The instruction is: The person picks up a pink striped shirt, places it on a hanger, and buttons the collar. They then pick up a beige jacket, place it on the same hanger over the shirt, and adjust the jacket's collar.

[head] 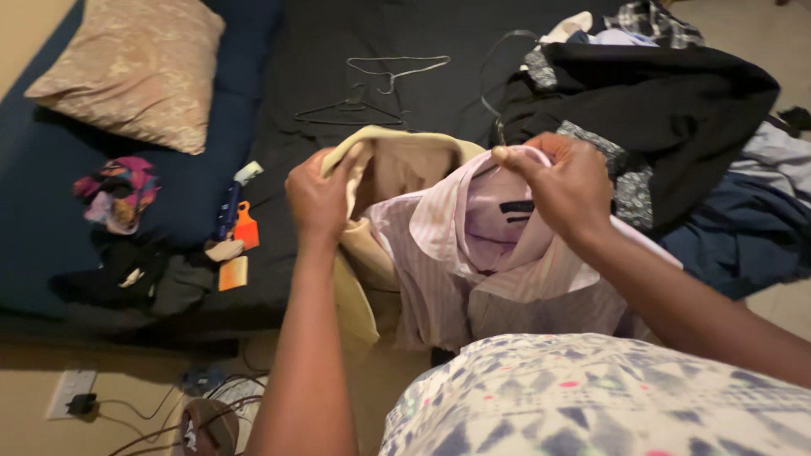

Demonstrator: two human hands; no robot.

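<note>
My left hand (317, 198) grips the collar edge of a cream jacket (359, 279) that hangs in front of me. My right hand (566, 181) pinches the collar of a pink striped shirt (448, 253) at its top, next to a metal hanger hook (498, 127). The shirt sits inside the jacket, both held above the edge of a dark bed (338, 34). Two wire hangers (372, 89) lie on the bed just beyond the garments.
A pile of dark clothes (676, 110) covers the bed's right side. A beige patterned pillow (131, 67) lies at the far left. Small cloths, an orange tag (245, 228) and a blue object sit left of my arm. Cables and a power strip (72, 393) lie on the floor.
</note>
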